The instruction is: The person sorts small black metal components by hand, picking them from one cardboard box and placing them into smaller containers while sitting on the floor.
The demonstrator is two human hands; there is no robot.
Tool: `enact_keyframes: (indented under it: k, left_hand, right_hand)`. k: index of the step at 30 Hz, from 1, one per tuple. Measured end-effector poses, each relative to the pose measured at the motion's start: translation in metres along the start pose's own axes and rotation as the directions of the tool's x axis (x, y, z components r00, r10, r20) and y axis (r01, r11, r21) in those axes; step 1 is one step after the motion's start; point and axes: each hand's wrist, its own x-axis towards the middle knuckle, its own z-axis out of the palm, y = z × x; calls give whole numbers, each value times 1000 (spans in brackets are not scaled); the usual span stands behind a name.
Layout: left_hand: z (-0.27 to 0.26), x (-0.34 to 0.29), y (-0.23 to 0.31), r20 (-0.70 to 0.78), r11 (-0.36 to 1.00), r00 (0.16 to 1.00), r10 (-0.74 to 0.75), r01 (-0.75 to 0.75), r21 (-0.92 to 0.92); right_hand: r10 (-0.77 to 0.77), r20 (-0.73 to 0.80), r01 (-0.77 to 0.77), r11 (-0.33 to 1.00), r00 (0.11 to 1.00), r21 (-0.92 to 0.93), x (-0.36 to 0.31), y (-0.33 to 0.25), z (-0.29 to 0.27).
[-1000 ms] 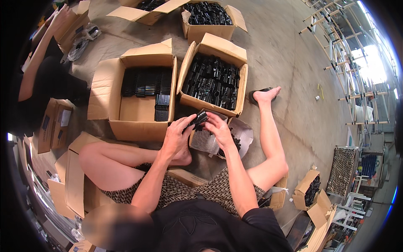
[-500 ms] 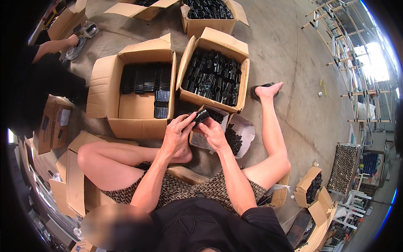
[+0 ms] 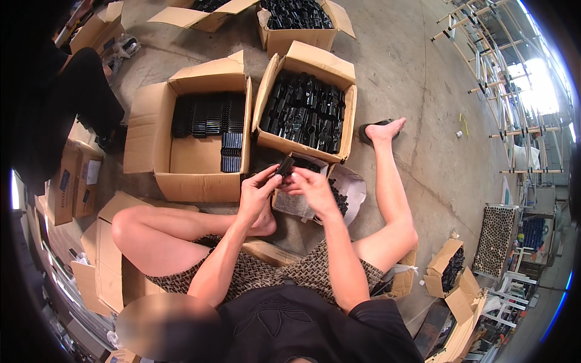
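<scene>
Between thumb and fingers my left hand (image 3: 259, 189) grips a small glossy black part (image 3: 285, 166), tilted upward, its exact kind unclear. My right hand (image 3: 315, 192) is beside its lower end, fingertips drawn together; whatever they pinch is too small to make out. Just beyond stand two small open boxes: a pale one (image 3: 295, 204) partly hidden by my hands, and another (image 3: 353, 187) holding little black pieces. Farther away, a carton (image 3: 196, 186) contains neat rows of black parts at its back and right. To its right, a second carton (image 3: 302, 140) is filled with glossy black parts.
More open cartons (image 3: 296, 41) of black parts stand at the far side. On the left another person (image 3: 91, 91) sits near cartons (image 3: 75, 187). My bare legs (image 3: 387, 175) spread around the work area. Metal racks (image 3: 508, 91) and small boxes (image 3: 448, 266) are to the right.
My right hand has come off the black part's side and shifted slightly right, fingers curled. The part is tilted more upright in my left hand. The other person's arm has drawn back.
</scene>
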Motion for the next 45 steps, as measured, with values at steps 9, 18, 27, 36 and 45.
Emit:
enact_keyframes:
  k: [9, 18, 27, 36, 45]
  left_hand:
    - [-4, 2, 6, -126, 953, 960, -251, 222, -206]
    - [-5, 2, 8, -168, 970, 957, -235, 219, -108]
    - [-1, 5, 4, -158, 969, 966, -205, 177, -174]
    - [-10, 5, -3, -136, 972, 975, -173, 147, -181]
    - [-6, 1, 4, -145, 970, 976, -165, 133, -205]
  right_hand:
    - [-86, -515, -491, 207, 853, -846, -12, 51, -124]
    - [-156, -472, -409, 316, 868, -856, -9, 112, -132]
    - [-204, -510, -399, 413, 835, -819, -16, 105, -147]
    - [-87, -316, -40, 927, 945, -374, -24, 18, -83]
    - [-230, -63, 187, 899, 971, -396, 0, -1, 12]
